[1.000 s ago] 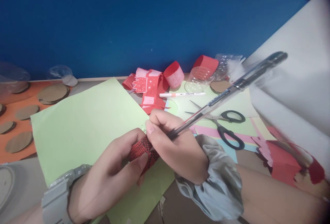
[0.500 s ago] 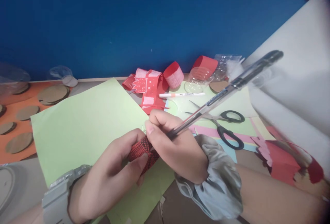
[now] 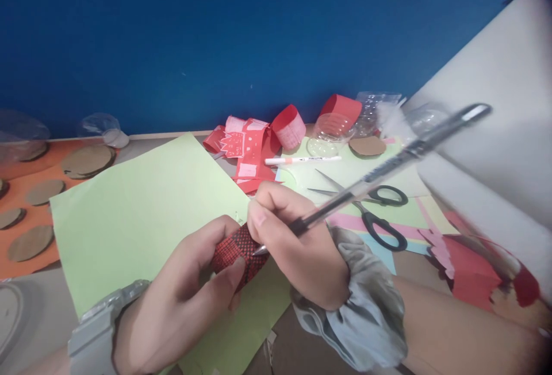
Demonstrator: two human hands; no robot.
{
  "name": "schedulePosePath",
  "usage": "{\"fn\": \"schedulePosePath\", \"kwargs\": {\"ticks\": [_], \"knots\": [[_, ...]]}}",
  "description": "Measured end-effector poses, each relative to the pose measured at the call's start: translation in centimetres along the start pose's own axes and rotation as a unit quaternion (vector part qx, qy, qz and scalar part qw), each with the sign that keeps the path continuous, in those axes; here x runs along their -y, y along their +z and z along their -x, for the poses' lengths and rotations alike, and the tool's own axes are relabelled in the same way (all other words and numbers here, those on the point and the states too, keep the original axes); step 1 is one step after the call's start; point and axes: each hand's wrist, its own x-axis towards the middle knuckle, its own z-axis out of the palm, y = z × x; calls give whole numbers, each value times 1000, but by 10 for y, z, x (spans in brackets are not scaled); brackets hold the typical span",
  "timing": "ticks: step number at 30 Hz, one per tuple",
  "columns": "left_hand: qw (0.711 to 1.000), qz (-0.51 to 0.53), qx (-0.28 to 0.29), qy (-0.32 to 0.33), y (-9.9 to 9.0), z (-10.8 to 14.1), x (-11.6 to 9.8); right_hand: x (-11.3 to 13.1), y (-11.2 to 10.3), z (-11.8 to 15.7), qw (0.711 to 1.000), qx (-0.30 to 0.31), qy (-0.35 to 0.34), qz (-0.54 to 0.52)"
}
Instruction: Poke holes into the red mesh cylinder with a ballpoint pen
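Observation:
In my left hand (image 3: 185,289) is a small red paper piece (image 3: 235,248) covered with a black grid pattern, pinched between thumb and fingers. My right hand (image 3: 297,243) is closed around a black gel pen (image 3: 371,179). The pen slants up to the right, and its tip meets the patterned red paper beside my left thumb. Part of the paper is hidden behind my fingers. Beneath both hands lies a light green sheet (image 3: 142,208).
Scissors (image 3: 366,208), partly open, lie on coloured paper to the right. Behind my hands are a white marker (image 3: 302,160), red paper cutouts (image 3: 254,148) and a clear plastic cup (image 3: 332,130). Cardboard discs (image 3: 88,159) rest on orange paper at left. A blue wall (image 3: 259,41) rises behind.
The pen has tilted lower and its tip now shows on the patterned paper. My right hand has shifted slightly right; my left hand stays nearly in place.

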Motion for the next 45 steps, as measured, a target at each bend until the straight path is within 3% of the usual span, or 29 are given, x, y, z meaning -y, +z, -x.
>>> {"fn": "schedulePosePath", "kwargs": {"ticks": [6, 13, 29, 45], "knots": [[998, 25, -42, 28, 3, 2, -1, 7, 0, 2, 998, -40, -26, 32], [997, 27, -41, 63, 4, 1, 2, 5, 1, 1, 997, -60, -34, 19], [999, -27, -15, 29, 2, -1, 2, 3, 1, 1, 1000, 10, -6, 24], [1000, -8, 12, 21, -3, 0, 6, -3, 1, -1, 1000, 12, -12, -16]]}}
